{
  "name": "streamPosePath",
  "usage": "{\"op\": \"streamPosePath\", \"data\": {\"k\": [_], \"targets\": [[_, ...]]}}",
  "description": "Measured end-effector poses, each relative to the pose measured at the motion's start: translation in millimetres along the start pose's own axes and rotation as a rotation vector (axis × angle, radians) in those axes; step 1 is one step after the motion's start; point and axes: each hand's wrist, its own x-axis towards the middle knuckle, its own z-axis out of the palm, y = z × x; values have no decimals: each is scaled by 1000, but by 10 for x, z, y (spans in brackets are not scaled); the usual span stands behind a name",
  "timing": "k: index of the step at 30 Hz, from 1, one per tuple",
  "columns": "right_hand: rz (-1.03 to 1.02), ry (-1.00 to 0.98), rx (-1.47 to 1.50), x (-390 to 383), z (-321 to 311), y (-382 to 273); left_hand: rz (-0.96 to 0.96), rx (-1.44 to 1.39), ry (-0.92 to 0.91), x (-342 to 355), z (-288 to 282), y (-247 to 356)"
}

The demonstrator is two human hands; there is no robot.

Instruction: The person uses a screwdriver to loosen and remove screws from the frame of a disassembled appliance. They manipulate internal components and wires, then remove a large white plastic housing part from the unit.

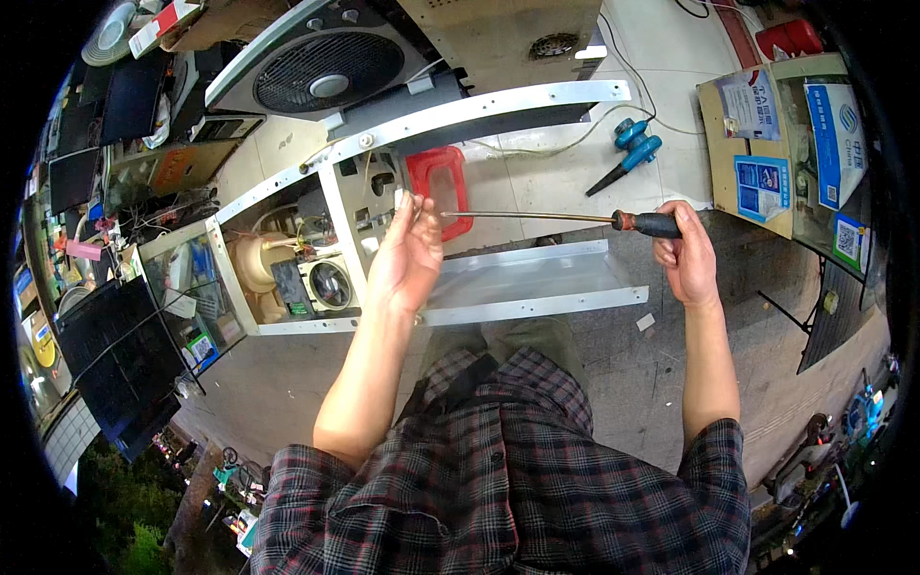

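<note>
My right hand (688, 251) is closed around the dark handle of a long screwdriver (537, 217), held nearly level and pointing left. Towards its tip, my left hand (407, 264) has thumb and fingers pinched together. A small whitish piece shows at those fingertips, too small to name, and whether they also touch the shaft is unclear. Both hands are above an opened appliance with a long metal frame (517, 309). Inside its left part sit a small fan (331, 285), a cream round housing (257, 265) and loose wires.
A red plastic basket (461, 225) stands behind the frame, and a blue hand blower (632, 146) lies on the floor with its cable. A large panel with a round fan grille (331, 72) leans at the back left. Glass-and-card display cases (714, 144) stand at the right.
</note>
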Motion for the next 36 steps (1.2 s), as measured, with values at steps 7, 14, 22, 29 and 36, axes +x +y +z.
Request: {"op": "streamPosePath", "data": {"k": [7,14,22,29,36], "targets": [[-87,-3,-102,-37,115,-10,75,-35,108,98,-7,-165],[-120,39,-231,-70,145,1,80,173,159,75,-63,-272],[-173,70,-339,-142,218,-12,151,216,193,44,-19,-379],[-103,140,-443,-195,278,-86,231,318,164,49,-93,-419],[224,-89,-89,137,122,213,279,455,152,254,-190,-334]]}}
